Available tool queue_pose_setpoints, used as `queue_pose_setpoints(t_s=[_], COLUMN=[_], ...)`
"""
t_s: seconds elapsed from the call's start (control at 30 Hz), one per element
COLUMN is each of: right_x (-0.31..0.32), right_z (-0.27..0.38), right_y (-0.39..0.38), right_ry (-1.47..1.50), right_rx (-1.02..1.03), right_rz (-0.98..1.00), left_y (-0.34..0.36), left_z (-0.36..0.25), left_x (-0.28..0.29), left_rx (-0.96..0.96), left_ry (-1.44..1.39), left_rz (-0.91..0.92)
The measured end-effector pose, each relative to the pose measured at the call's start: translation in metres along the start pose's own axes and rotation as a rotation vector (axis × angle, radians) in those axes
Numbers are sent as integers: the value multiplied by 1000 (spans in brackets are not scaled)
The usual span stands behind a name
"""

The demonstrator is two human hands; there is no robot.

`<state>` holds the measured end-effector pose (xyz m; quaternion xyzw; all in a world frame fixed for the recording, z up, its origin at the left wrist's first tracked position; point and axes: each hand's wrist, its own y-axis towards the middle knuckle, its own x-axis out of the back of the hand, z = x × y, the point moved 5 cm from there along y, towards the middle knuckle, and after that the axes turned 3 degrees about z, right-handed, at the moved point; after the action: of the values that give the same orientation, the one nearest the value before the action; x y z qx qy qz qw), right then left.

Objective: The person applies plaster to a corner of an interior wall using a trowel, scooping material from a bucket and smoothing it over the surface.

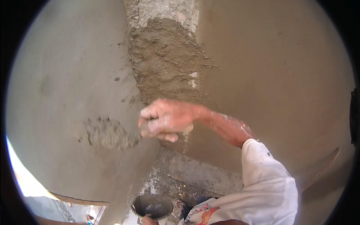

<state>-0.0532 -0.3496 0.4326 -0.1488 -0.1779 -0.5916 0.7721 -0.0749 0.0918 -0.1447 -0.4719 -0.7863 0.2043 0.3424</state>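
Observation:
My right hand, slightly blurred, is raised before the wall corner with its fingers wrapped around a trowel handle. The trowel points left, and a heap of wet grey mortar covers its blade. Below, my left hand shows only in part at the lower edge, on the near rim of a dark round bucket with grey mortar inside. Rough fresh mortar fills a vertical strip up the corner, beyond my right hand.
Smooth grey plaster covers the left wall and brownish plaster the right wall. Bare pale masonry shows atop the strip. My sandalled feet stand on the stained floor. An opening breaks the lower left.

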Motion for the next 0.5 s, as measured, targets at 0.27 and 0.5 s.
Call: queue_pose_setpoints(t_s=[0.27, 0.5], right_x=[163, -10], right_z=[-17, -274], right_y=[-70, -264], right_ry=[-5, 508], right_rx=[0, -690], right_rz=[-1197, -1184], left_y=[14, 10], left_z=[34, 49], left_x=[76, 20], left_rx=[161, -32], left_ry=[226, -115], left_rz=[-25, 48])
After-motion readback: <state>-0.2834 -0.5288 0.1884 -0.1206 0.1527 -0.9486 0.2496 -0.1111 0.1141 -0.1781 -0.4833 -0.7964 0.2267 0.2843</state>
